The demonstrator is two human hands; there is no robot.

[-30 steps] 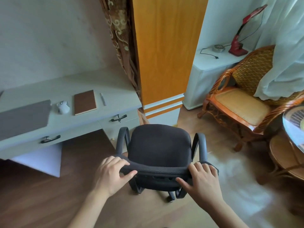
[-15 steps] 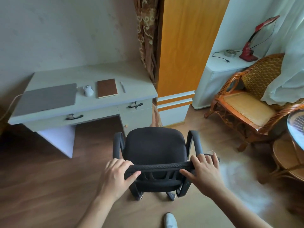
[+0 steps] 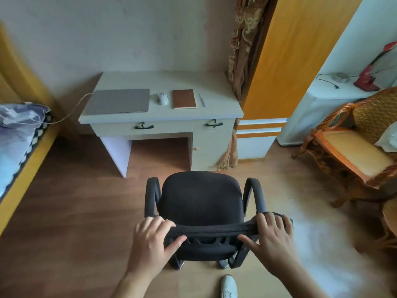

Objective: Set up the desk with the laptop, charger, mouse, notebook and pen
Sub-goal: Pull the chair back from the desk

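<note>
A pale desk (image 3: 223, 112) stands against the far wall. On it lie, from left to right, a closed grey laptop (image 3: 118, 101), a white mouse (image 3: 162, 98), a brown notebook (image 3: 184, 98) and a slim pen (image 3: 202, 100). A white charger cable (image 3: 71, 110) runs from the laptop's left side to the bed. In front of me is a black office chair (image 3: 202, 196), facing the desk. My left hand (image 3: 153, 239) and my right hand (image 3: 271, 237) both grip the top of its backrest.
A bed (image 3: 19, 147) with patterned bedding lines the left wall. A rattan armchair (image 3: 354, 147) stands at the right, behind it a white cabinet (image 3: 322, 93) with a red lamp (image 3: 369, 78). An orange wardrobe (image 3: 300, 50) is right of the desk. My white shoe (image 3: 228, 287) shows below.
The view has swung left and pulled back, so the whole desk and the bed now show. The chair has turned towards the desk with both hands still gripping its backrest.
</note>
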